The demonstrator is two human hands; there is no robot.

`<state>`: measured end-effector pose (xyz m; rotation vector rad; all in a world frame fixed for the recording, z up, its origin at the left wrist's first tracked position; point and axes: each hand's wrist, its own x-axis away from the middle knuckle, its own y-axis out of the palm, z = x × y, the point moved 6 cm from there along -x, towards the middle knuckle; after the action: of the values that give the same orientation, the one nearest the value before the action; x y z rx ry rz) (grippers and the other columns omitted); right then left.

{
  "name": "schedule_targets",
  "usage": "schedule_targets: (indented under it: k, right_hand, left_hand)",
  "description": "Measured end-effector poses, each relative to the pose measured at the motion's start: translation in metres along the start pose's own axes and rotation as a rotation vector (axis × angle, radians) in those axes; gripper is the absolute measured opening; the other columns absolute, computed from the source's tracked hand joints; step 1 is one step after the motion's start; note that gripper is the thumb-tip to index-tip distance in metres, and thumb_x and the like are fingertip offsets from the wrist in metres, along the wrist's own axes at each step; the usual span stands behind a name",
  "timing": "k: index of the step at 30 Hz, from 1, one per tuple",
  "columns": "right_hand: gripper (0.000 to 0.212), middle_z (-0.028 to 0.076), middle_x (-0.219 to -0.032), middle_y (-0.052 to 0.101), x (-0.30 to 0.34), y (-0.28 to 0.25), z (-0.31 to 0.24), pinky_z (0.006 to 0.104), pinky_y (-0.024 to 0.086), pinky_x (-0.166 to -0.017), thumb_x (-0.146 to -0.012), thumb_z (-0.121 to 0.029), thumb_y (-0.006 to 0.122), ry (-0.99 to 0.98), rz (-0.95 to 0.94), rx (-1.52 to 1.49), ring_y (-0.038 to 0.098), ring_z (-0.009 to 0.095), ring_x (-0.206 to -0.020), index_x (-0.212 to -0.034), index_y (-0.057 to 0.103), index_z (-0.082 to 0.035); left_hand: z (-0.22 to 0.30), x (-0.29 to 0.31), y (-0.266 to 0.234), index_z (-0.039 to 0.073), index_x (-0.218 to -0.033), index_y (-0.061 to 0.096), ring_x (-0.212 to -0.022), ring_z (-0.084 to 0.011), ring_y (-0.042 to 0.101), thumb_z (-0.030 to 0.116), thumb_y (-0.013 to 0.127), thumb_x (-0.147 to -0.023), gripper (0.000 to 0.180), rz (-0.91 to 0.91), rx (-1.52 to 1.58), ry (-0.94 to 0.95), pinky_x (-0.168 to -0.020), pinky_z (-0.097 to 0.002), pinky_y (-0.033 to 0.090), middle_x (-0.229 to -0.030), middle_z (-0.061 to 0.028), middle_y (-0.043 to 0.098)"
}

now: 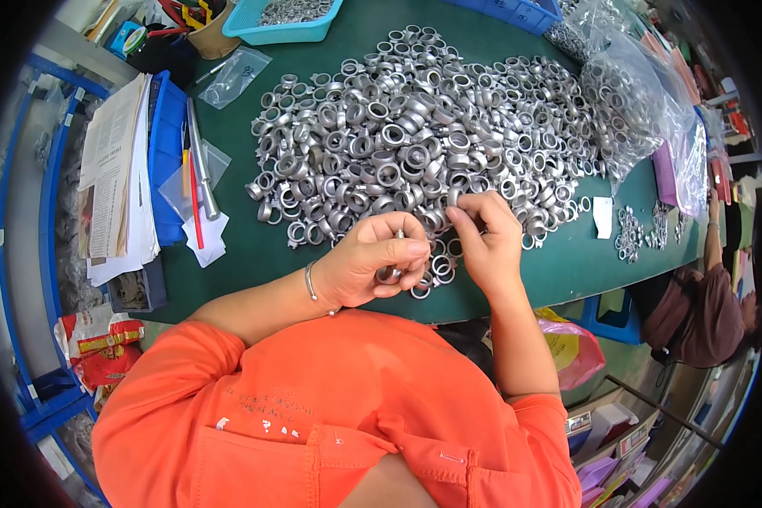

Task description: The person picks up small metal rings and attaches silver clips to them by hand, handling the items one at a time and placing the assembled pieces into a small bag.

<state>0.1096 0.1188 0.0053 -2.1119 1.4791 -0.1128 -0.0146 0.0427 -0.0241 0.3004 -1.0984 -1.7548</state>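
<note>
A large heap of small grey metal rings [406, 127], many with a short stub on the side, covers the middle of the green table. At its near edge my left hand [377, 258] is closed around a metal ring [389, 274]; a short metal stem shows above the thumb. My right hand [489, 241] is just to the right, also over the near edge of the heap. Its thumb and curled fingers pinch at a metal ring [455, 195]; the fingers partly hide the contact. A few loose rings [441, 269] lie between the two hands.
On the left stand a blue tray [168, 161] with papers, a red pen [196, 212] and a metal rod. A light blue basket [284, 32] is at the back. Plastic bags of rings [622, 110] and small metal parts [628, 235] lie right. A co-worker [694, 313] is at far right.
</note>
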Motion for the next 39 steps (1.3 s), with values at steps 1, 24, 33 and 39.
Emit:
schedule_targets:
  k: [1, 24, 33, 39]
  right_hand:
    - [0.007, 0.008, -0.071, 0.055, 0.004, 0.000, 0.001, 0.0272, 0.042, -0.055, -0.075, 0.000, 0.064, 0.000, -0.002, 0.000, 0.053, 0.018, -0.061, -0.080, 0.059, 0.000]
    - [0.032, 0.025, -0.105, 0.056, 0.041, -0.004, -0.022, 0.0336, 0.051, -0.079, -0.072, 0.010, 0.065, -0.144, -0.016, -0.703, 0.058, 0.028, -0.099, -0.092, 0.042, -0.001]
    - [0.030, 0.027, -0.107, 0.055, 0.047, -0.012, -0.028, 0.0352, 0.052, -0.079, -0.076, 0.011, 0.060, -0.206, -0.013, -0.628, 0.059, 0.030, -0.098, -0.095, 0.041, -0.002]
    - [0.028, 0.016, -0.100, 0.055, 0.051, -0.003, 0.008, 0.0318, 0.055, -0.069, -0.080, 0.008, 0.044, 0.423, -0.017, -1.199, 0.061, 0.025, -0.081, -0.106, 0.043, 0.000]
  left_hand:
    - [0.002, 0.001, 0.003, 0.001, -0.081, 0.048, -0.059, -0.0140, 0.052, 0.018, 0.055, -0.083, 0.018, 0.002, 0.002, 0.001, -0.035, -0.0186, 0.031, -0.074, -0.0082, 0.051]
    - [0.028, 0.011, 0.021, 0.004, -0.079, 0.062, -0.074, -0.0113, 0.054, 0.001, 0.069, -0.070, 0.012, 0.268, -0.954, 0.593, -0.063, -0.0222, 0.043, -0.081, -0.0036, 0.057]
    - [0.031, 0.016, 0.017, 0.005, -0.079, 0.063, -0.069, -0.0074, 0.053, 0.001, 0.067, -0.072, 0.009, 0.279, -0.956, 0.658, -0.057, -0.0191, 0.041, -0.080, -0.0020, 0.057]
    - [0.015, 0.023, -0.012, 0.002, -0.086, 0.050, -0.057, -0.0104, 0.049, -0.001, 0.052, -0.078, 0.009, 0.348, -0.223, 0.283, -0.038, -0.0191, 0.033, -0.081, -0.0069, 0.052]
